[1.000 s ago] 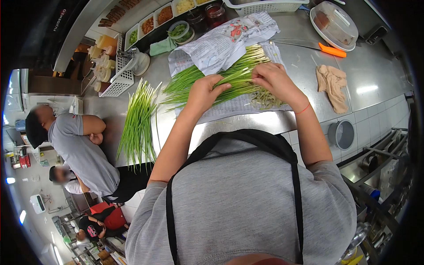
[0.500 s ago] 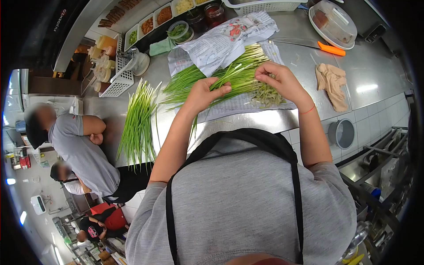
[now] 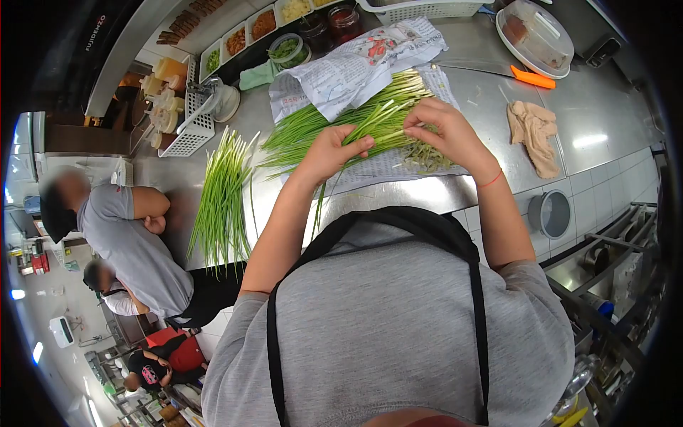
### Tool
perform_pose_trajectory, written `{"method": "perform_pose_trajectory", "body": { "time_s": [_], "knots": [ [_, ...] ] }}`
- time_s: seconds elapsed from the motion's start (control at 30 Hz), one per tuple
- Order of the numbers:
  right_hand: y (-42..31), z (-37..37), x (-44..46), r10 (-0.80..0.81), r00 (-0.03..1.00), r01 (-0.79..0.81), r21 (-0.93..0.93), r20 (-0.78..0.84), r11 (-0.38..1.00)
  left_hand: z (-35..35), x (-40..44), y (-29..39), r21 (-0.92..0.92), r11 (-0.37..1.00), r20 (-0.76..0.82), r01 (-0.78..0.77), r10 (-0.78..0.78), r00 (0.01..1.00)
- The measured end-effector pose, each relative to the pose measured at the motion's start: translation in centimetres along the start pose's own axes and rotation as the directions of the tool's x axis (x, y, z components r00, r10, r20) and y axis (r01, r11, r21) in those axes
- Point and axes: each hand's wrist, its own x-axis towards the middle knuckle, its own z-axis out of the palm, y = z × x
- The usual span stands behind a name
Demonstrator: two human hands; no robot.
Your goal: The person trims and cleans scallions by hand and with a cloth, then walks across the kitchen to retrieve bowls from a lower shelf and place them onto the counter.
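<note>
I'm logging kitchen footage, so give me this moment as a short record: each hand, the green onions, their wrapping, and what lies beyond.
left hand: holds a few green onions
right hand: fingers bent near the stalks' pale ends; grip unclear
main pile: on newspaper, which also partly covers it
trimmings: beneath the right hand
separate bunch: on the steel counter
beyond: beige cloth, orange-handled knife

- We're on the head camera, above and behind the left hand (image 3: 333,151) and right hand (image 3: 442,130)
- It's facing forward and down over the steel counter (image 3: 485,117)
- Close in here, grey shirt (image 3: 377,320) looming nearer than the hands
</note>
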Motion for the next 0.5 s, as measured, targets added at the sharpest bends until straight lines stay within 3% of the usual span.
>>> {"method": "perform_pose_trajectory", "body": {
  "time_s": [0.03, 0.1, 0.33, 0.4, 0.5],
  "knots": [
    [-0.1, 0.1, 0.0, 0.000, 1.000, 0.000, 0.000, 0.000, 1.000, 0.0, -0.1, 0.0, 0.000, 1.000, 0.000, 0.008, -0.008, 1.000],
    [-0.7, 0.6, 0.0, -0.138, 0.984, 0.102, -0.286, -0.110, 0.953, 0.2, -0.2, 0.2, -0.017, 1.000, -0.004, 0.009, -0.009, 1.000],
    [-1.5, 2.6, -0.1, -0.251, 0.963, 0.200, -0.374, -0.094, 0.906, 0.6, 0.0, -0.1, -0.090, 0.996, 0.034, -0.010, 0.013, 0.999],
    [-1.6, 2.6, -0.2, -0.237, 0.964, 0.171, -0.398, -0.124, 0.901, 0.5, -0.3, 0.1, -0.081, 0.997, 0.021, 0.019, -0.017, 1.000],
    [0.7, 0.4, -0.7, -0.151, 0.919, -0.030, -0.445, -0.365, 0.895, 0.1, -0.2, -0.9, -0.110, 0.991, -0.067, 0.075, -0.082, 0.994]
  ]
}}
